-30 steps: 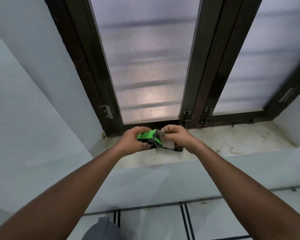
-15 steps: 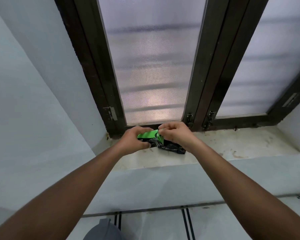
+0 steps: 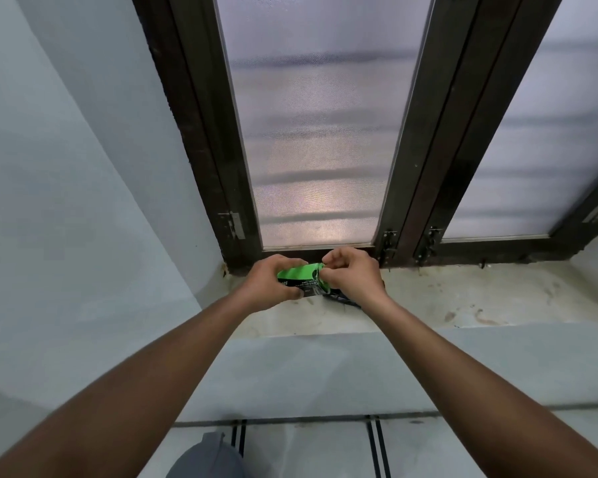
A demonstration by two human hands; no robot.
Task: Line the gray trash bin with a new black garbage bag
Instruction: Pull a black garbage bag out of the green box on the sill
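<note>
Landmark: the window sill (image 3: 463, 298), a stained pale ledge below the frosted panes; all places here are given from it.

Bag box: a green-and-black carton (image 3: 299, 279) of garbage bags, held just above the sill's left part, close to the dark window frame (image 3: 425, 139). Its long axis runs left to right along the sill.

Left hand: the left hand (image 3: 266, 282) is wrapped round the carton's left end, fingers over the top and thumb beneath, closed firmly on it.

Right hand: the right hand (image 3: 354, 274) is at the carton's right end, thumb and forefinger pinched together at the opening. Whether they already hold a flap or a bag edge cannot be told; the fingers hide it.

Black material: a dark crumpled piece (image 3: 342, 298) lies on the sill just under the right wrist; probably loose bag film, though too hidden to be sure.

Gray trash bin: only a gray rounded part (image 3: 208, 457) shows, on the tiled floor well below the sill and towards its left end, nearer the left forearm.

Governing relation: the opening faces right, so a bag would leave along the carton's long axis, away from the bracing left hand; the right hand is the nearer one.

Stage, as judged: early; no bag is unfolded and the bin is not yet lined.
</note>
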